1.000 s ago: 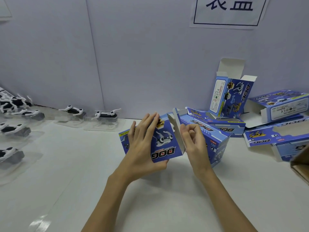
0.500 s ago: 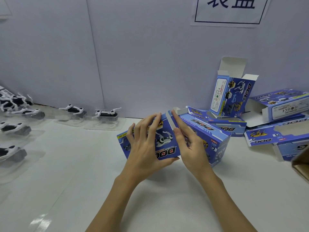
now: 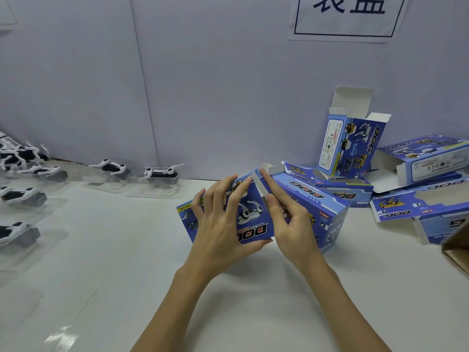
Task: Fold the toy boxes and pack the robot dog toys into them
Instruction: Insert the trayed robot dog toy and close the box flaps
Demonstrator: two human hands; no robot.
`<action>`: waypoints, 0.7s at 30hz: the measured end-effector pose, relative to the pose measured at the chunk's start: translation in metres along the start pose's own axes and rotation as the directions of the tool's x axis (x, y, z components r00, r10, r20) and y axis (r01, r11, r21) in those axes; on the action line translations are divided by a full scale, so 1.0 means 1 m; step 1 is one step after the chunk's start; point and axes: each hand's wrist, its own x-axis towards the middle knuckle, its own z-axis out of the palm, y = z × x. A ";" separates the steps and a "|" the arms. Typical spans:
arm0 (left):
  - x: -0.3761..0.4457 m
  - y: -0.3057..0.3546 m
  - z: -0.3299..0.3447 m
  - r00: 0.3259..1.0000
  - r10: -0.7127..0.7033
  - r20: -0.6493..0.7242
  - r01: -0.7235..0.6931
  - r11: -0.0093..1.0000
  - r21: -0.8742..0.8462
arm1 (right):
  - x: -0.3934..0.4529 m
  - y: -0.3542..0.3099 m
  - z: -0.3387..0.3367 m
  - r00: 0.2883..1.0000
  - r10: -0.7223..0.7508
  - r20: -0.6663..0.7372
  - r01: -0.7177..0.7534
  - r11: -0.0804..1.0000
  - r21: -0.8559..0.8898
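A blue toy box printed with "DOG" lies on the white table in the middle of the view. My left hand holds its near end, fingers spread over the printed face and thumb under the lower edge. My right hand lies along the box's end, its straight index finger pressing a white flap flat. Black-and-white robot dog toys in clear trays line the back left of the table.
More blue boxes stand at the right: one upright with open flaps, others lying flat. A brown cardboard corner shows at the right edge. A white wall with a paper sign closes the back.
My right hand went from pinching the raised white flap to pressing it down against the box end with straight fingers. My left hand kept its hold on the box.
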 end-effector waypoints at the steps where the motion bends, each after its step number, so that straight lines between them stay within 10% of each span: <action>1: 0.000 0.000 0.000 1.000 0.000 -0.001 0.000 1.000 0.001 | 0.000 0.000 0.000 1.000 0.000 0.000 0.000 1.000 0.000; 21: 0.000 -0.002 0.001 0.997 0.067 -0.030 -0.064 0.994 0.090 | -0.001 -0.004 -0.002 1.000 -0.009 0.012 0.009 1.000 -0.005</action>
